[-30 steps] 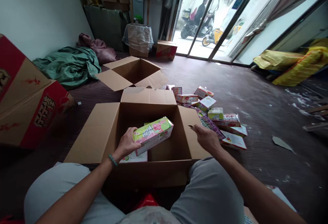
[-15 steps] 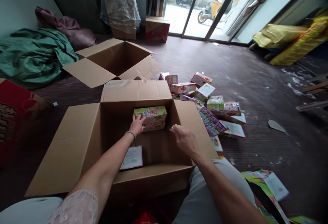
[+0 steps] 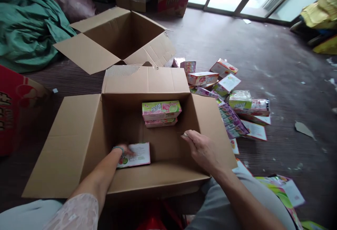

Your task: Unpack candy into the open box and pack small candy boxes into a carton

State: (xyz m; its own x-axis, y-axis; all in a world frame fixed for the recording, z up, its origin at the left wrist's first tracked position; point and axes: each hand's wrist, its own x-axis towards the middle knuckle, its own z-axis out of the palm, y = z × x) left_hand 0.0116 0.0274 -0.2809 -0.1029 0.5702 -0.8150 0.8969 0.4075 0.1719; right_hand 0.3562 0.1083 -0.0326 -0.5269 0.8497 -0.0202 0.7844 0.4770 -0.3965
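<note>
A large open cardboard box (image 3: pixel 168 142) stands in front of me, flaps folded out. Low inside its near left part, my left hand (image 3: pixel 127 149) reaches onto a flat white-backed carton (image 3: pixel 141 153); its fingers look stretched out, though blurred. Against the far wall, a green and pink carton (image 3: pixel 161 108) rests on top of a similar pink carton (image 3: pixel 161 122). Over the box's right side, my right hand (image 3: pixel 201 149) is closed in a pinch. A tiny pale tip shows at its fingers, too small to name.
Another open cardboard box (image 3: pixel 126 35) stands behind this one. Cartons and purple sachet strips (image 3: pixel 231 119) lie in a pile on the floor to the right. A red box (image 3: pixel 15 110) is at the left, below a green cloth (image 3: pixel 31 30). Glass doors are at the back.
My left hand has left the stacked cartons and moved down and left to the white-backed carton. My right hand keeps its pinch. The view has tilted downward.
</note>
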